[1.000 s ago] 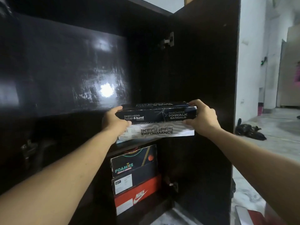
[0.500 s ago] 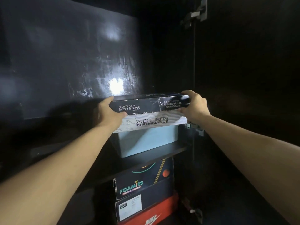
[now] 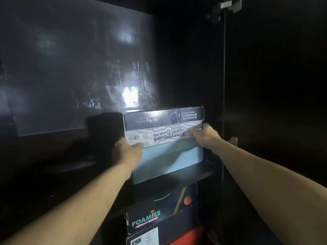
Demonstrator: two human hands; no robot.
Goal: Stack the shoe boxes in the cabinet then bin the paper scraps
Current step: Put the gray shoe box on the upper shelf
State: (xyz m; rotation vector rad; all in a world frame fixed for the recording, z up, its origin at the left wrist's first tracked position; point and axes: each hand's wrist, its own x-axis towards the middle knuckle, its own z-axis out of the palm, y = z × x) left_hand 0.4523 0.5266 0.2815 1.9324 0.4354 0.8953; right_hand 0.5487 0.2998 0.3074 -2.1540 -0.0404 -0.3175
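Note:
A dark Skechers shoe box (image 3: 163, 124) with a grey patterned base sits on top of a pale blue box (image 3: 169, 160) on the upper shelf of the dark cabinet (image 3: 177, 175). My left hand (image 3: 126, 150) presses against the Skechers box's lower left corner. My right hand (image 3: 203, 137) holds its lower right corner. Below the shelf stands a black Foamies box (image 3: 159, 214) on a stack with a dark labelled box (image 3: 145, 238) and a red box (image 3: 185, 236).
The glossy dark cabinet wall (image 3: 79, 76) fills the left and reflects a light. The open door (image 3: 274, 85) stands at the right with a hinge (image 3: 228, 5) at the top and another (image 3: 233, 140) beside my right wrist.
The Skechers box has moved deeper into the cabinet and onto the pale blue box. Both hands slid from its sides down to its lower front corners. The camera moved closer.

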